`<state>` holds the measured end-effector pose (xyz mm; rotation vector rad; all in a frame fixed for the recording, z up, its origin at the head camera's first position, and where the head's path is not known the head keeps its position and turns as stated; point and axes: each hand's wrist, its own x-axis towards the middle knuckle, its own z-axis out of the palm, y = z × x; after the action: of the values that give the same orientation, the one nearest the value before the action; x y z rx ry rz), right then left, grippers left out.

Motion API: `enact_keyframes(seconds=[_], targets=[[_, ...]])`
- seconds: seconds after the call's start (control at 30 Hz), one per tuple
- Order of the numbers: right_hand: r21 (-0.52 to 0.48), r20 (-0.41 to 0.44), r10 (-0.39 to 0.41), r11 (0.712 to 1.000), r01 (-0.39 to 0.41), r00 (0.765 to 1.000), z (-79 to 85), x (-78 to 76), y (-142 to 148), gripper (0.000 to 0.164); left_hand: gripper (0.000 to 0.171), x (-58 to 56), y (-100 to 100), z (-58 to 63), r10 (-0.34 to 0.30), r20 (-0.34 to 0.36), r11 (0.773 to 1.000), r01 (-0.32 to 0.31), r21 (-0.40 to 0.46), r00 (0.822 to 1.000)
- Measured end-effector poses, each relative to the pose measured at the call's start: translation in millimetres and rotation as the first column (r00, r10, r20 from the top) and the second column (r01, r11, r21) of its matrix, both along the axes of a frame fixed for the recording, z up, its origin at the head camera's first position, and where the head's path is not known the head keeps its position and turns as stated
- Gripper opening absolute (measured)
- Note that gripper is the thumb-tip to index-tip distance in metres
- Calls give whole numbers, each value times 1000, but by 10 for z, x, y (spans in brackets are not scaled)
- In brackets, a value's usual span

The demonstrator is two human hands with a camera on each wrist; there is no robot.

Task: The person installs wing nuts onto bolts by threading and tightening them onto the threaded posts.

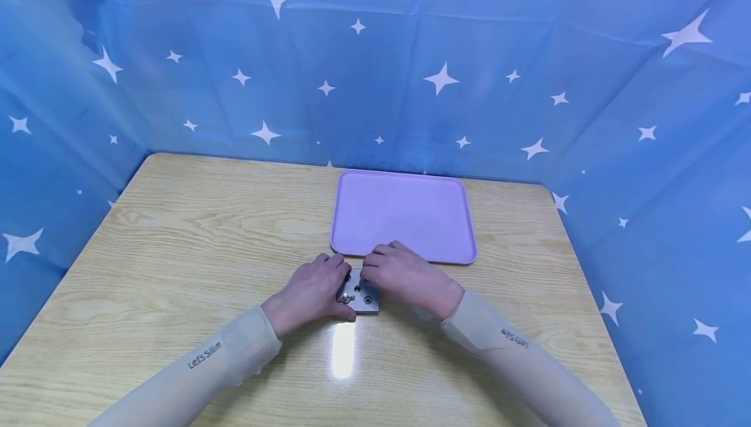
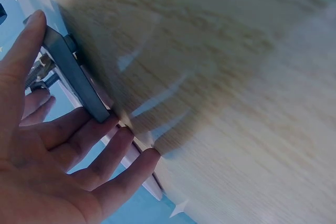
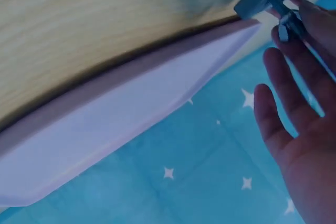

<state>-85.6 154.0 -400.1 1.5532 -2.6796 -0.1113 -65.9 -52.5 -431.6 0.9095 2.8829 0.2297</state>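
A metal plate with several round holes is held near the middle of the table, in front of the tray. My left hand grips its left side between thumb and fingers; in the left wrist view the plate is seen edge-on, with threaded bolts standing out from it. One wing nut sits at the plate's lower left. At the upper right corner, my right hand has its thumb and fingertips at another wing nut on a bolt, pinching it. Its fingertips are partly hidden in the head view.
A shallow purple tray lies just behind both hands, its front rim close to the fingers. The wooden table is bounded by a blue curtain with white stars at the back and sides.
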Motion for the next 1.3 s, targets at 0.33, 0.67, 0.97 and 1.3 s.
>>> enact_keyframes(seconds=[0.33, 0.67, 0.97, 1.3], targets=[[-144, 28, -199, 969, 201, 980, -133, 57, -159, 13, 73, 10, -15, 3, 3, -6, 999, -3, 38, 1000], [-155, 75, -287, 943, 296, 955, -108, 90, -135, 24, 74, 14, -29, -9, -17, -24, 999, 18, 52, 1000], [6, 44, -14, 1000, 14, 999, 55, 31, 48, 33, 74, 5, -34, 11, -15, -3, 999, 15, 47, 1000], [-14, -60, -25, 1000, 24, 998, -59, 25, -17, 10, 71, -4, -15, 19, -7, 13, 999, 6, 43, 1000]])
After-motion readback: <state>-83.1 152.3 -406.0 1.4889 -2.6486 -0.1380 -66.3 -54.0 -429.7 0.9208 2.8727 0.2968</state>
